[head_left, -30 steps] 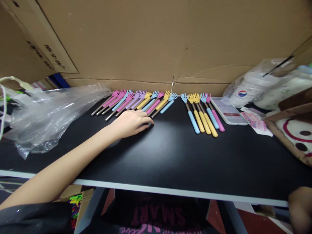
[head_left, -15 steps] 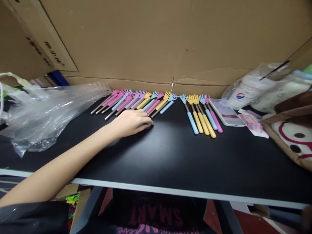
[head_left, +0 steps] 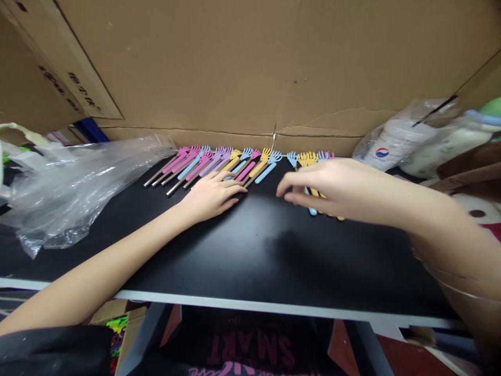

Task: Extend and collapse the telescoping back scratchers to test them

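A slanted row of small back scratchers (head_left: 194,170), with claw heads in pink, blue, purple and yellow, lies along the back of the black tabletop (head_left: 250,261). My left hand (head_left: 211,196) rests flat over the lower ends of several in that row, fingers spread. To the right is a second group of back scratchers (head_left: 308,158), with longer exposed rods and their handles toward me. My right hand (head_left: 332,185) hovers in front of this group and hides most of it. Its fingers are bent, with a gap to the thumb, and hold nothing visible.
A clear plastic bag (head_left: 82,183) lies on the left. At the right back stand a bagged white cup (head_left: 393,143) and a bottle (head_left: 460,149). A cardboard wall (head_left: 195,68) closes off the back. Below the table edge sits a box of colourful pieces (head_left: 117,334).
My right hand has come in from the right over the right-hand group, covering the phone too. My left hand stays on the row, its fingers now flatter and more spread.
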The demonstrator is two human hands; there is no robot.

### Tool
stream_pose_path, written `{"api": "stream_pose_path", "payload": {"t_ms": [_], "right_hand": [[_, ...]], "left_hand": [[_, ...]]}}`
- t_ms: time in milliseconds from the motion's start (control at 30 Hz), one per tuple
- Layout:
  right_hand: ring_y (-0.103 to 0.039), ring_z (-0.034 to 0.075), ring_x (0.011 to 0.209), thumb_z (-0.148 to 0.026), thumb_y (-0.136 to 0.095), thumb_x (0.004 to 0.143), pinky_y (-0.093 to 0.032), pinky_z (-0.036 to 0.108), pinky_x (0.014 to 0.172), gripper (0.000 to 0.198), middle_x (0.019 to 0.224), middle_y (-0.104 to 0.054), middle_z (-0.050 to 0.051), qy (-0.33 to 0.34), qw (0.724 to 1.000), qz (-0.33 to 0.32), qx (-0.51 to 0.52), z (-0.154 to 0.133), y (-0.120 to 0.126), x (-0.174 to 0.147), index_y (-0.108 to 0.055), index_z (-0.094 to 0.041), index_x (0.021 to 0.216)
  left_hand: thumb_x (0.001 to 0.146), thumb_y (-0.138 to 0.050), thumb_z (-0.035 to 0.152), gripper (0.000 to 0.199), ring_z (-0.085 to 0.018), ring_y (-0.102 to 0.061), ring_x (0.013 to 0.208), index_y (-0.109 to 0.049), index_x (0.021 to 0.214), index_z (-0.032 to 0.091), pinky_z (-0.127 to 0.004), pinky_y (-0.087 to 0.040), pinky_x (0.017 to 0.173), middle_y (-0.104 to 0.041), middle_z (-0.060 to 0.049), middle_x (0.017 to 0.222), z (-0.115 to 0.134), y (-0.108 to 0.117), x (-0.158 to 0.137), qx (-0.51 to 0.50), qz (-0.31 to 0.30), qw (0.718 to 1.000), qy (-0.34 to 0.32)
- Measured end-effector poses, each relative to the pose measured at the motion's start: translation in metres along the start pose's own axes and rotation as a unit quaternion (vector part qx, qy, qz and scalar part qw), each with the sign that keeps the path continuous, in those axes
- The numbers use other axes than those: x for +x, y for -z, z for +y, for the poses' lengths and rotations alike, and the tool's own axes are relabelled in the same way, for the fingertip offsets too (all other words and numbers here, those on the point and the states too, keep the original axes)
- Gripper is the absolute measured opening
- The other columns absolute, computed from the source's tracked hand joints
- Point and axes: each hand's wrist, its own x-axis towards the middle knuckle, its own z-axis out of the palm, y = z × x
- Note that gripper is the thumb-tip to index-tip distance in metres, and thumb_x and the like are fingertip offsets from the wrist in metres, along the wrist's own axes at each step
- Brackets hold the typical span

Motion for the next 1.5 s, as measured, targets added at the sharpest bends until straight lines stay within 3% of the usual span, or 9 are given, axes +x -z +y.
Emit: {"api": "stream_pose_path", "payload": {"t_ms": [133,200,300,467,833,1000,1233,1367,1500], "right_hand": [[-0.058,0.018,0.069,-0.029,-0.042,0.094,-0.034,0.031,0.061,0.027,0.082,-0.067,0.007,-0.059,0.994,0.01,-0.093,0.018,-0.033,0.053,-0.067,-0.019,0.092],[-0.059,0.02,0.08,-0.024,-0.039,0.094,-0.037,0.032,0.066,0.028,0.089,-0.067,0.01,-0.047,0.994,0.013,-0.102,0.024,-0.052,0.068,-0.067,-0.018,0.097],[-0.058,0.023,0.094,-0.016,-0.039,0.092,-0.039,0.032,0.071,0.028,0.097,-0.068,0.011,-0.035,0.994,0.01,-0.103,0.032,-0.076,0.08,-0.066,-0.017,0.1],[-0.058,0.021,0.099,-0.008,-0.041,0.089,-0.04,0.03,0.072,0.027,0.104,-0.067,0.01,0.001,0.997,0.001,-0.084,0.039,-0.099,0.084,-0.063,-0.015,0.103],[-0.062,0.022,0.09,-0.007,-0.043,0.089,-0.037,0.029,0.057,0.029,0.113,-0.062,0.013,-0.032,0.983,-0.067,-0.167,0.032,-0.097,0.078,-0.057,-0.014,0.114],[-0.061,0.019,0.083,-0.008,-0.043,0.09,-0.029,0.027,0.052,0.031,0.117,-0.06,0.011,-0.006,0.983,-0.041,-0.18,0.039,-0.098,0.069,-0.056,-0.018,0.116],[-0.056,0.016,0.081,-0.013,-0.035,0.095,-0.024,0.028,0.051,0.028,0.099,-0.063,0.009,0.02,0.983,0.042,-0.18,0.034,-0.081,0.041,-0.059,-0.019,0.109],[-0.052,0.012,0.074,-0.012,-0.036,0.095,-0.027,0.026,0.051,0.026,0.087,-0.062,0.003,0.118,0.968,0.142,-0.167,0.014,-0.074,0.024,-0.059,-0.022,0.1],[-0.05,0.009,0.068,-0.012,-0.045,0.092,-0.032,0.023,0.053,0.02,0.078,-0.06,-0.003,0.265,0.925,0.224,-0.152,-0.016,-0.074,0.015,-0.058,-0.027,0.092]], "left_hand": [[0.093,-0.048,0.028,0.027,-0.025,-0.052,0.117,-0.067,0.111,0.021,-0.038,-0.043,0.094,-0.067,-0.003,0.118,0.001,0.0,0.0,0.0,0.029,0.999,-0.014],[0.092,-0.05,0.027,0.025,-0.024,-0.053,0.115,-0.068,0.109,0.022,-0.036,-0.043,0.093,-0.068,-0.001,0.117,0.0,-0.001,0.0,-0.002,0.039,0.999,-0.023],[0.092,-0.051,0.024,0.024,-0.022,-0.053,0.114,-0.067,0.11,0.025,-0.034,-0.044,0.092,-0.069,0.001,0.115,-0.001,-0.003,0.0,-0.013,0.047,0.998,-0.04],[0.093,-0.049,0.021,0.024,-0.019,-0.053,0.112,-0.067,0.107,0.026,-0.031,-0.044,0.09,-0.069,0.003,0.116,-0.001,-0.002,0.002,-0.028,0.044,0.995,-0.081],[0.088,-0.047,0.008,0.03,-0.015,-0.057,0.104,-0.066,0.108,0.021,-0.024,-0.048,0.082,-0.07,-0.002,0.108,0.003,0.005,0.004,0.001,0.019,0.992,-0.128],[0.087,-0.048,0.009,0.026,-0.017,-0.057,0.103,-0.066,0.103,0.019,-0.025,-0.049,0.086,-0.07,-0.003,0.105,0.0,0.008,0.004,0.016,0.013,0.991,-0.134],[0.093,-0.04,0.015,0.029,-0.018,-0.057,0.106,-0.066,0.102,0.02,-0.031,-0.051,0.09,-0.069,-0.005,0.106,-0.007,0.02,0.002,-0.006,0.051,0.993,-0.103],[0.095,-0.041,0.016,0.028,-0.019,-0.055,0.115,-0.066,0.105,0.022,-0.035,-0.048,0.098,-0.068,-0.004,0.113,-0.002,0.021,0.002,0.006,0.134,0.985,-0.11],[0.094,-0.049,0.024,0.021,-0.021,-0.05,0.125,-0.064,0.108,0.023,-0.04,-0.04,0.107,-0.065,-0.004,0.122,0.01,0.021,0.003,-0.003,0.167,0.976,-0.138]]}}
